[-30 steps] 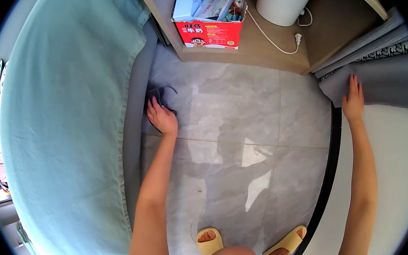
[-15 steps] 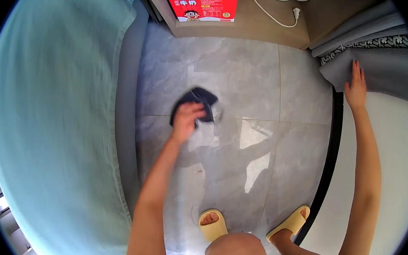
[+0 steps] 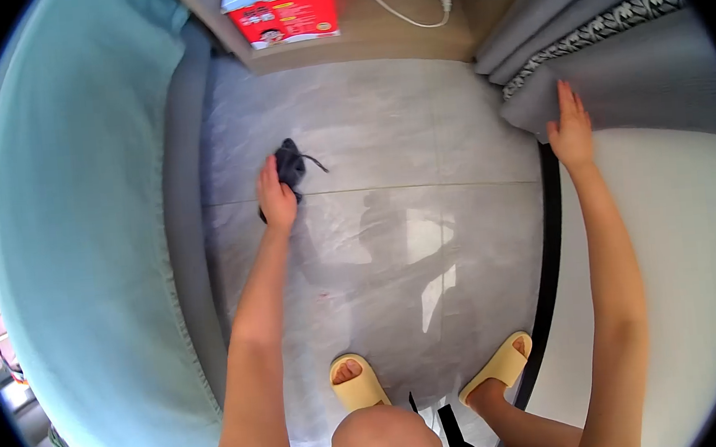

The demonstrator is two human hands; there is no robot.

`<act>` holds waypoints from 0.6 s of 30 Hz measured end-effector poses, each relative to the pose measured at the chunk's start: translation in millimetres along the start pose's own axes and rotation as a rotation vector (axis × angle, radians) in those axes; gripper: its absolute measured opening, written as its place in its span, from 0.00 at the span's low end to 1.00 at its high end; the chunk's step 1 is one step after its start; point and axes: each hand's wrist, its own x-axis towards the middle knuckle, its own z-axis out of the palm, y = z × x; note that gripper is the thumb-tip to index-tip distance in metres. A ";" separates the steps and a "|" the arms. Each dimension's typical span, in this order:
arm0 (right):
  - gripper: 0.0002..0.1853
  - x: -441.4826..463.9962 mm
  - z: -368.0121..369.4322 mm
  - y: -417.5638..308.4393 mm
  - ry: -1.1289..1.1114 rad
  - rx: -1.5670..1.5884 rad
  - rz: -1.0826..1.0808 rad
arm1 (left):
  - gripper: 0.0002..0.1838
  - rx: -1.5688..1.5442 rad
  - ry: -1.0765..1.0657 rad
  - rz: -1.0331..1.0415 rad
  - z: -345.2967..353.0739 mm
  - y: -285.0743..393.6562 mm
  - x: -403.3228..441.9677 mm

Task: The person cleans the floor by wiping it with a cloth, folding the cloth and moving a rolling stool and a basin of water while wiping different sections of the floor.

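Note:
My left hand point(image 3: 277, 198) is on a bunched dark grey cloth point(image 3: 290, 166) on the tiled floor. A thin dark cord or strip sticks out from the cloth to the right. Part of the cloth lies under my palm and fingers, so its full shape is hidden. On the other side, my right hand point(image 3: 571, 133) rests with fingers stretched out against the lower part of a grey curtain point(image 3: 632, 76), just above a white surface.
A bed with a pale green sheet point(image 3: 82, 245) runs along the left. Ahead stands a wooden cabinet point(image 3: 344, 52) holding a red carton point(image 3: 295, 17) and a white cable point(image 3: 409, 22). A black edge strip point(image 3: 550, 233) borders the floor on the right. My feet wear yellow slippers point(image 3: 362, 387).
My left hand has moved left with the dark cloth, which is now more bunched. The view has shifted to the right. My right hand stays against the curtain.

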 end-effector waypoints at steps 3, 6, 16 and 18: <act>0.40 -12.7 -15.7 -1.6 0.025 0.048 -0.047 | 0.31 -0.070 -0.066 0.075 45.1 32.8 33.7; 0.40 -19.4 -34.6 -10.7 0.010 0.002 -0.035 | 0.30 -0.095 -0.104 0.381 106.9 113.9 35.1; 0.39 4.1 -61.4 1.6 -0.062 0.029 -0.089 | 0.25 -0.628 -0.976 0.852 27.4 175.9 -86.9; 0.39 4.5 -64.7 -2.6 -0.052 0.011 -0.071 | 0.19 -0.643 -0.916 0.785 21.1 177.0 -72.2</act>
